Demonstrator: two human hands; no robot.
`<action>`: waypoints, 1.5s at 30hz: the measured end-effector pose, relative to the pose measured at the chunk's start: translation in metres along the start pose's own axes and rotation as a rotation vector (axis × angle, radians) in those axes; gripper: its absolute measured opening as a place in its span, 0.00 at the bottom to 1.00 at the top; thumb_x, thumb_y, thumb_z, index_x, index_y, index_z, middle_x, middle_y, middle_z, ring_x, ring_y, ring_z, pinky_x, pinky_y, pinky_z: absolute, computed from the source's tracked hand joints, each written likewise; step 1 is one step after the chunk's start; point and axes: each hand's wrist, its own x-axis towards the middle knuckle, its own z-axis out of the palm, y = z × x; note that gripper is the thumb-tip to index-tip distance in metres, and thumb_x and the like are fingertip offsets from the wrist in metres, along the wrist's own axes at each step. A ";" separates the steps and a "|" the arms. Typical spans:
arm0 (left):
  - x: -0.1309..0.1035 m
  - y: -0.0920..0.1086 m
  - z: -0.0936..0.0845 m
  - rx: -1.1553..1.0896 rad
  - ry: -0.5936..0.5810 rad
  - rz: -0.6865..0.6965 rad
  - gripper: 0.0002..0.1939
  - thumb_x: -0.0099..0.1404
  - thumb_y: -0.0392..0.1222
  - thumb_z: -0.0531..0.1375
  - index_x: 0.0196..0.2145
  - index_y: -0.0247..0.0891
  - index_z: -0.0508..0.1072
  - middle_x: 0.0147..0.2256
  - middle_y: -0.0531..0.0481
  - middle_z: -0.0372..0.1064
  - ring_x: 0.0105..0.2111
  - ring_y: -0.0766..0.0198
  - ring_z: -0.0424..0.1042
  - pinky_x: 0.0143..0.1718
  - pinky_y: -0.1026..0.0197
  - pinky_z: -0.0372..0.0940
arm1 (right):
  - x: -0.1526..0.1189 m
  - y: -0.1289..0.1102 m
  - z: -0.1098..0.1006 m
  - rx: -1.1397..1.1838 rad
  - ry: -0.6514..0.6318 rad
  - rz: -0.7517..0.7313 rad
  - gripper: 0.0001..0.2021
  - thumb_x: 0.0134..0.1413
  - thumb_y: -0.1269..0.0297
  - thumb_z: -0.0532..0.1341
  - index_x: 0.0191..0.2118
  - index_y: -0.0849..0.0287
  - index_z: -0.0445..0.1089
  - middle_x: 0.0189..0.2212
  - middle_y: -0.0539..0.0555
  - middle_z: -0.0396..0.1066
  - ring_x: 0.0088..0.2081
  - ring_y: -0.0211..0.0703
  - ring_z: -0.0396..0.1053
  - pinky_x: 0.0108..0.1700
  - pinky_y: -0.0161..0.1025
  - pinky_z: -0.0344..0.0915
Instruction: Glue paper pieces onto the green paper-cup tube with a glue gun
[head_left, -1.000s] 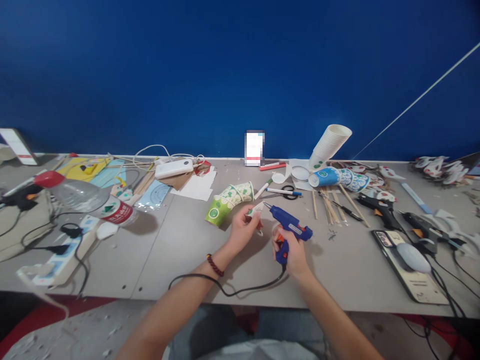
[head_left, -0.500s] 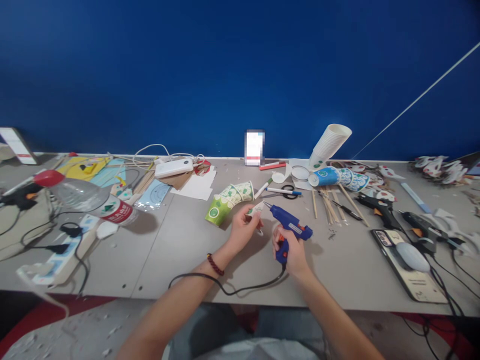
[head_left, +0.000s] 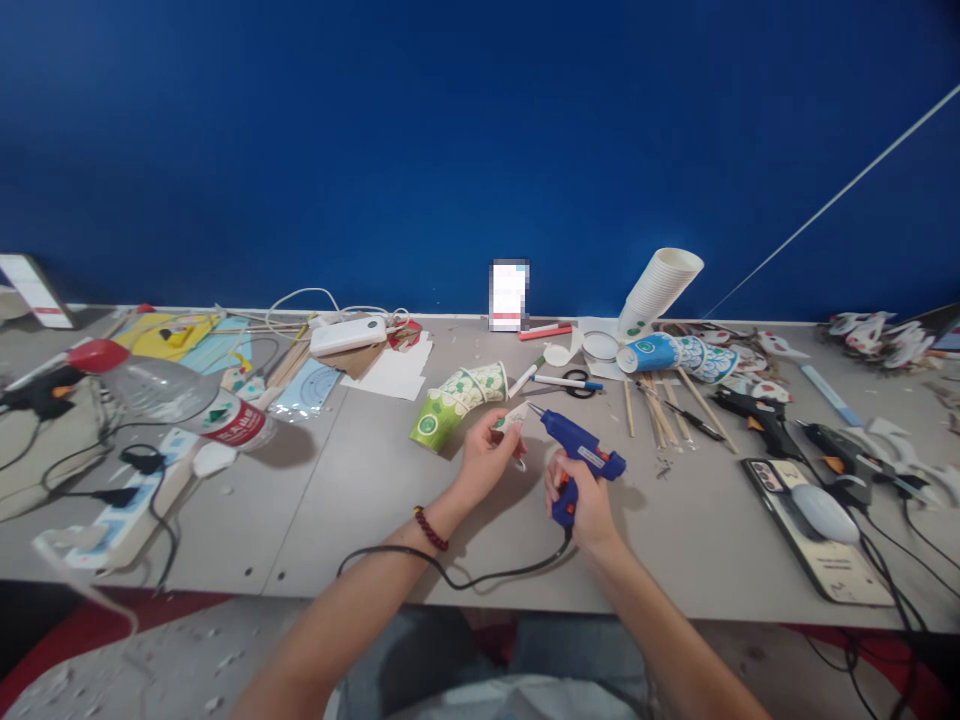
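At the table's (head_left: 360, 500) near edge almost nothing has shifted since a second ago. Left hand (head_left: 486, 455) fingers stay pinched on a small paper cutout (head_left: 512, 420); right hand (head_left: 581, 500) stays wrapped around the blue glue gun (head_left: 581, 452), nozzle touching the cutout. Green paper cups (head_left: 457, 398), nested, lie at ten o'clock.

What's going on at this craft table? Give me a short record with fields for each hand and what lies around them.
Left hand: pinches a small paper piece, lifted off the table
Right hand: grips a blue glue gun, nozzle at the paper piece
Cord: black cable runs from the gun's handle across the table
Near the left hand: green paper cups lying on their side
Behind: scissors, pens, a leaning stack of white cups
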 end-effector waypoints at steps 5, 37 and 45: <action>0.000 -0.002 0.000 -0.011 0.003 0.007 0.21 0.56 0.58 0.63 0.35 0.36 0.70 0.19 0.55 0.68 0.18 0.69 0.66 0.23 0.65 0.65 | 0.000 0.002 -0.001 0.003 -0.005 0.007 0.16 0.47 0.58 0.63 0.17 0.57 0.60 0.13 0.45 0.56 0.14 0.33 0.54 0.14 0.31 0.54; 0.002 -0.008 -0.002 0.006 -0.004 0.048 0.19 0.59 0.56 0.61 0.36 0.36 0.70 0.20 0.56 0.68 0.19 0.69 0.66 0.25 0.65 0.64 | -0.001 0.005 -0.003 -0.033 0.011 0.029 0.13 0.45 0.54 0.66 0.26 0.60 0.72 0.15 0.46 0.60 0.16 0.34 0.57 0.15 0.31 0.58; 0.002 -0.005 -0.001 0.005 0.013 0.031 0.20 0.57 0.57 0.62 0.35 0.37 0.70 0.19 0.56 0.67 0.18 0.69 0.66 0.24 0.66 0.63 | -0.002 0.002 -0.001 -0.042 0.061 0.073 0.15 0.42 0.52 0.66 0.23 0.60 0.69 0.14 0.47 0.62 0.14 0.33 0.57 0.13 0.31 0.57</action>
